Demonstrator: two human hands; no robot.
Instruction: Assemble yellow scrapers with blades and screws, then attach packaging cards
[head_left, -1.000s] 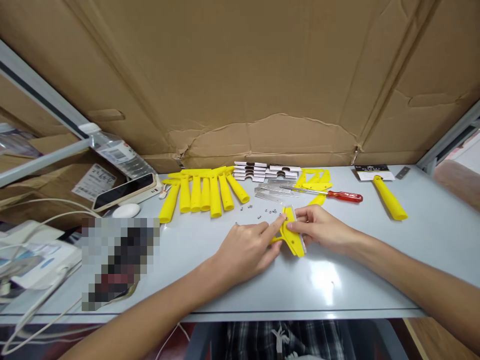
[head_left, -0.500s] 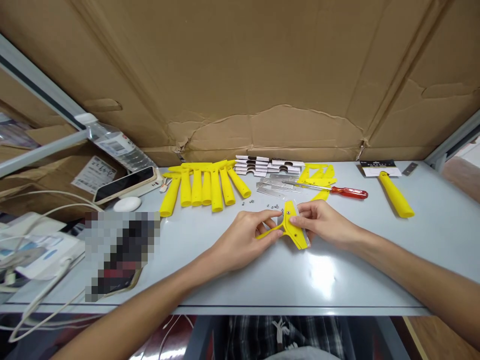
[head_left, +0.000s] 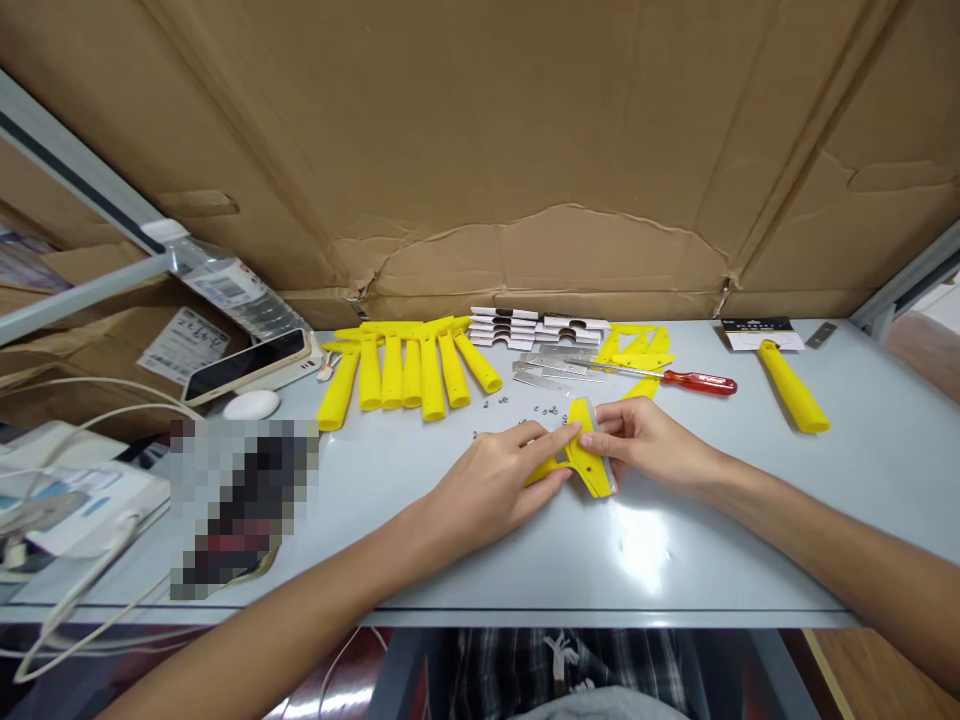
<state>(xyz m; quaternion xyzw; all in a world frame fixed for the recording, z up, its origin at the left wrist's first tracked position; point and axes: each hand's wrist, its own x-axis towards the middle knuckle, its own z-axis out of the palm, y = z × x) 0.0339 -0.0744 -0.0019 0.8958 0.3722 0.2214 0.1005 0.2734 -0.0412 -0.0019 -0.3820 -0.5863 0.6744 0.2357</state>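
Note:
A yellow scraper with a metal blade along its right edge lies between my two hands. My left hand covers most of its handle, with the index fingertip on the scraper head and the thumb along the lower side. My right hand pinches the head and blade from the right, thumb on top and fingers partly hidden. Small screws are scattered just beyond the scraper. A screwdriver with a red handle lies past my right hand, its shaft across loose metal blades and yellow plastic plates.
Several yellow handles stand in a row at the back left, beside stacked cards. At right lies a carded yellow scraper near a metal piece. A phone, a bottle and cables occupy the left.
My left hand has turned more palm-down over the handle, and its index finger has moved onto the scraper head, covering the upper screw. My right hand keeps its pinch.

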